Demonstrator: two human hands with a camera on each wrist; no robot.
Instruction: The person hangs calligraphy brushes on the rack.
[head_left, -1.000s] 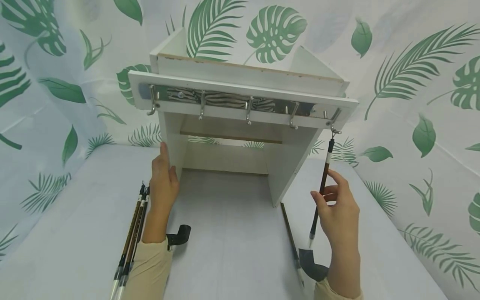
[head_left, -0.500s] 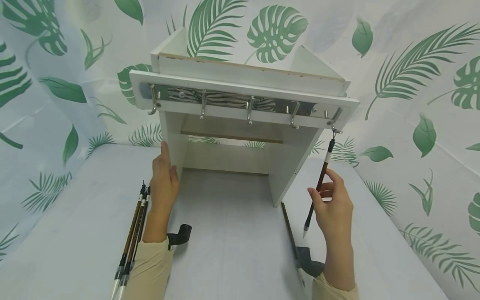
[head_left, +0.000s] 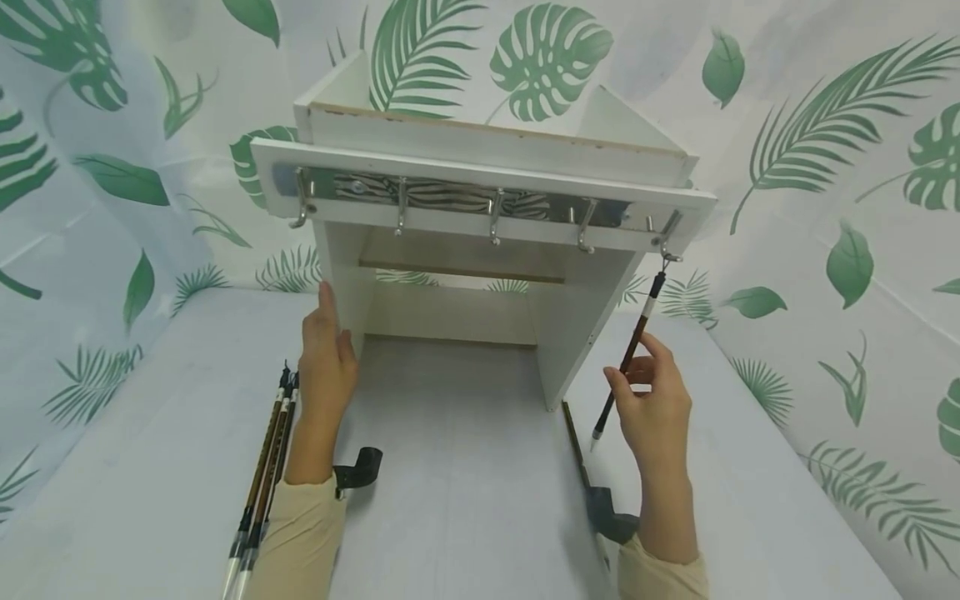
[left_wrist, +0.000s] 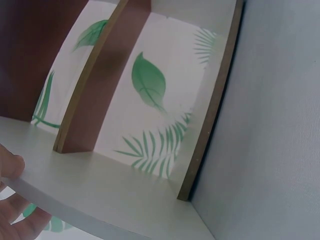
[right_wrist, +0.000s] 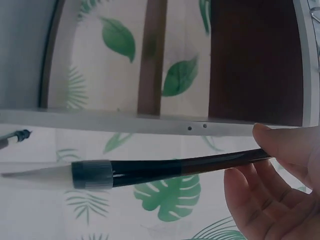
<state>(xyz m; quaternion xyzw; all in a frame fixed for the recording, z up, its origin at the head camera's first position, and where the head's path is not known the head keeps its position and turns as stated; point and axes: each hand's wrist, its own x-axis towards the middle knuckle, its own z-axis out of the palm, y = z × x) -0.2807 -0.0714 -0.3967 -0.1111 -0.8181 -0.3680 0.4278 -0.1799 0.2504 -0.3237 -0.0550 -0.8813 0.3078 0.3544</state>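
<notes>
Brush has swung lower end toward the shelf, loop still on its rightmost hook: suspension apparently sound. Right hand pinches brush; left hand grips shelf's left side.

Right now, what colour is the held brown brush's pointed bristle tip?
Whitish; the bristle tip shows best in the right wrist view.

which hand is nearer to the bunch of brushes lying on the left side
Left. The left hand grips the white rack, beside the far ends of the bunch of brushes; the right hand is at the rack's opposite side, pinching another brush.
</notes>
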